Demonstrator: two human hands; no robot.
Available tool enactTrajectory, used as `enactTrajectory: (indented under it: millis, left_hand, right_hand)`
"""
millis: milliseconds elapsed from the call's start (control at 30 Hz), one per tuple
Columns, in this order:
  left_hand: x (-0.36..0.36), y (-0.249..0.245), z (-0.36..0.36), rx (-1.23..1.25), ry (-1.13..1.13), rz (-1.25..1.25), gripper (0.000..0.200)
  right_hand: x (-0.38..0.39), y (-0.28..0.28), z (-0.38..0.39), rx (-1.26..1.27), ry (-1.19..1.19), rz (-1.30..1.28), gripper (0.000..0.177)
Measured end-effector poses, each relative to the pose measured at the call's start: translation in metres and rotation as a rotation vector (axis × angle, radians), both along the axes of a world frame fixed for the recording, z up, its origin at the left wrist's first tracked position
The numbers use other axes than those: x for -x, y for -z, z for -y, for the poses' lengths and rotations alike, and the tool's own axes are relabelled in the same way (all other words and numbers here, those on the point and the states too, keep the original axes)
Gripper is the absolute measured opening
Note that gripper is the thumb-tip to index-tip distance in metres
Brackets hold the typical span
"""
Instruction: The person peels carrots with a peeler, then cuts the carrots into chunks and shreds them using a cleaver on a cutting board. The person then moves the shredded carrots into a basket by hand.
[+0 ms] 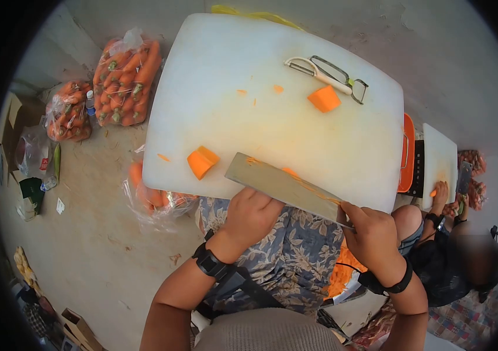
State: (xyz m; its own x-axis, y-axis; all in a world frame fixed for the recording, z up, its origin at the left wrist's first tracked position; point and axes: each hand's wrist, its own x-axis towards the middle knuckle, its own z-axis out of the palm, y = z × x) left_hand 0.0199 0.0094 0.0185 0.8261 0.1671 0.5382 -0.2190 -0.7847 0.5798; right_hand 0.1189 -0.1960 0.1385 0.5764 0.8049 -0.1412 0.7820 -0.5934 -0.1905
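Observation:
A white cutting board (260,117) lies across my lap. My right hand (372,231) grips the handle of a broad cleaver (281,184), its blade lying along the board's near edge. My left hand (252,216) presses on the back of the blade with curled fingers. A carrot chunk (202,162) sits just left of the blade tip, and thin carrot slices lie under the blade. Another carrot chunk (324,99) rests at the far right, next to a white peeler (325,74).
Two clear bags of carrots (126,76) (69,111) stand on the concrete floor at far left, a third bag (152,199) under the board's left edge. At right another person (459,257) cuts carrot on a smaller white board (439,164) beside an orange crate (407,155).

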Motion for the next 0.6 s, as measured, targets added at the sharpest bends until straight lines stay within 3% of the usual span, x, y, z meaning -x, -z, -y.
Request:
enactTrajectory:
  millis: [167, 467, 600]
  left_hand:
    - [0.001, 0.002, -0.002, -0.013, 0.004, 0.009, 0.027]
    - [-0.002, 0.006, 0.001, -0.015, -0.013, 0.024, 0.025]
    - [0.006, 0.007, 0.0, -0.019, 0.014, -0.048, 0.027]
  right_hand:
    - [-0.003, -0.009, -0.001, 0.062, -0.019, -0.006, 0.048]
    - [-0.016, 0.02, -0.034, -0.01, -0.07, -0.048, 0.034]
    - [-0.014, 0.002, -0.037, 0.044, -0.132, -0.008, 0.042]
